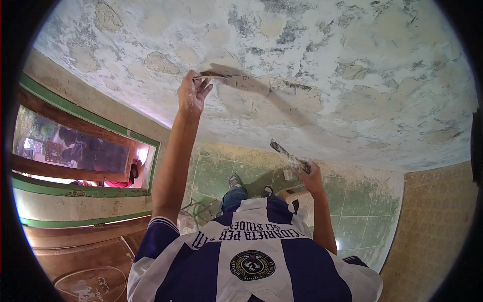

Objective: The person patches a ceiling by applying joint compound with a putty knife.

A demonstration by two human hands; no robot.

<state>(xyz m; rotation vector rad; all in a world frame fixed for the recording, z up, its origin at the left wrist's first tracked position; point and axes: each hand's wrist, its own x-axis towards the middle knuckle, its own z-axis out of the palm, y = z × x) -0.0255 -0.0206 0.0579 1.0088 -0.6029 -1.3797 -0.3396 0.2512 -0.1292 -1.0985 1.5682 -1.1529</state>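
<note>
In front of me is a patchy wall [302, 60] with white, beige and grey areas. My left hand [193, 93], dusted white, is raised against it. Its fingers are closed on a thin, flat scraper [214, 76], seen nearly edge-on close to the wall surface. Lower down and to the right, my right hand [311, 177] is wrapped round the handle of a putty knife [283, 151]. That knife's dark blade carries whitish smears and points up and left, apart from the wall. My left arm's shadow falls across the wall.
On the left stands a green-framed window [85, 136] above a brown wooden panel [85, 272]. Below, my feet rest on a green tiled floor [211, 173] spotted with white. A pale container [299, 199], partly hidden, is beside my legs. A tan patterned surface [432, 221] rises at right.
</note>
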